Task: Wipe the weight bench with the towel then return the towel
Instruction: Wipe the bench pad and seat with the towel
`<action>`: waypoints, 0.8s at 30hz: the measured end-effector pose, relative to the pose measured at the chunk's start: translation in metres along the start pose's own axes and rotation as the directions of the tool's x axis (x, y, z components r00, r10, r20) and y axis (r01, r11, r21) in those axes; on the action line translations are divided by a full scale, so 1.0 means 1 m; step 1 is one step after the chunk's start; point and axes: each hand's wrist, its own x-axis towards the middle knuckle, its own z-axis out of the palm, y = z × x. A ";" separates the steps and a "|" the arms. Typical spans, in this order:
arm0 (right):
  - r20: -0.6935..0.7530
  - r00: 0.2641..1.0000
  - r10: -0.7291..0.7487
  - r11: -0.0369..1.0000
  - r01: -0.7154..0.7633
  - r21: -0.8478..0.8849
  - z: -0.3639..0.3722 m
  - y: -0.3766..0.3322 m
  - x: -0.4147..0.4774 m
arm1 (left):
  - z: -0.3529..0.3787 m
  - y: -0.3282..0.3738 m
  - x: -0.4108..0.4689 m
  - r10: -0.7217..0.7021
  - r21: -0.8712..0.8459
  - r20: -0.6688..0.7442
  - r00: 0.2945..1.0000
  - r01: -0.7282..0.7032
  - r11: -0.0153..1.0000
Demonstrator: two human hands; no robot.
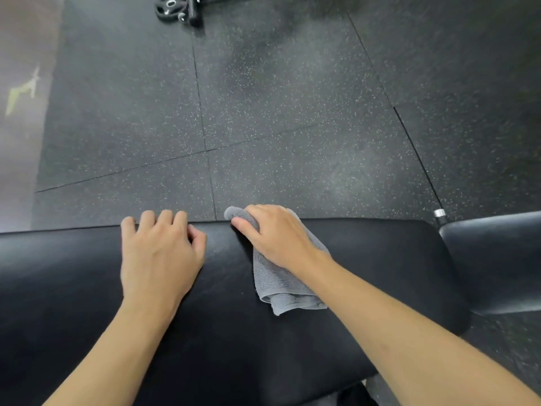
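Observation:
The black padded weight bench (73, 273) runs across the lower half of the view. A grey towel (278, 285) lies crumpled on its top, reaching the far edge. My right hand (278, 235) presses down on the towel near that far edge, fingers curled over the cloth. My left hand (159, 253) rests flat on the bench pad to the left of the towel, fingers hooked over the far edge, holding nothing.
A second black pad (497, 259) of the bench sits at the right, with a metal fitting (440, 215) in the gap. Dark speckled rubber floor tiles (263, 112) lie beyond. A weight plate and bar (178, 8) lie on the floor at the top.

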 end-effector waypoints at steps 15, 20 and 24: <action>0.040 0.847 0.530 0.847 -0.526 -0.082 -0.089 0.252 -0.065 | 0.012 0.068 0.012 0.113 -0.056 0.056 0.992 -0.110 0.992; -0.034 0.736 0.676 0.736 -0.677 -0.017 -0.099 0.285 -0.079 | 0.016 0.070 0.010 0.103 -0.078 -0.009 0.995 -0.103 0.992; -0.102 0.713 0.694 0.720 -0.687 0.100 -0.083 0.273 -0.067 | 0.019 0.068 0.009 0.093 -0.101 -0.013 0.996 -0.094 0.990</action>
